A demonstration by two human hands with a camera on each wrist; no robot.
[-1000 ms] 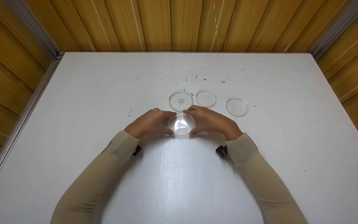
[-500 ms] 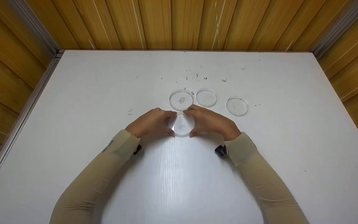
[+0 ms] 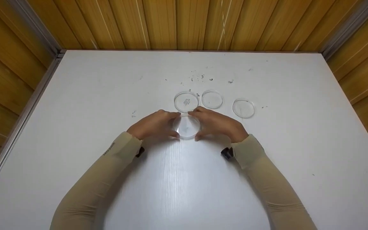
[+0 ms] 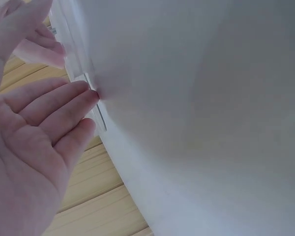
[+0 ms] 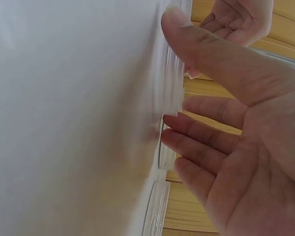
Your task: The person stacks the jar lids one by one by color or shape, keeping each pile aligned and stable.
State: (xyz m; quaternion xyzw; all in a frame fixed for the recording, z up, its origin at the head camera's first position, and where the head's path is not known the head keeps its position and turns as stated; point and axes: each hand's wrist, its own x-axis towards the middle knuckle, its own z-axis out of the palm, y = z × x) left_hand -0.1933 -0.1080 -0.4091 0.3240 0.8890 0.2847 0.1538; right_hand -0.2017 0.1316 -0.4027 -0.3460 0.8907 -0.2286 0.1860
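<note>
As hands (image 3: 154,124) (image 3: 217,124) hold dish (image 3: 188,127), 3 dishes (image 3: 186,102) (image 3: 212,99) (image 3: 243,108) bhd, nr

Print (image 3: 187,102) on the twelve o'clock dish (image 3: 179,103) and lettering (image 3: 109,149) on the left sleeve (image 3: 85,191) are too small to read. The left wrist view cuts the left hand (image 4: 37,142) off at eight o'clock, the right wrist view the right hand (image 5: 255,167) at four.

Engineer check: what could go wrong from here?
1. Left grip and right grip flank the near dish: uneven pressure could skew its layered rims.
2. The printed dish sits just beyond the far fingertips; might get nudged.
3. Both dishes show faintly against the white table, so an edge could be misjudged.
</note>
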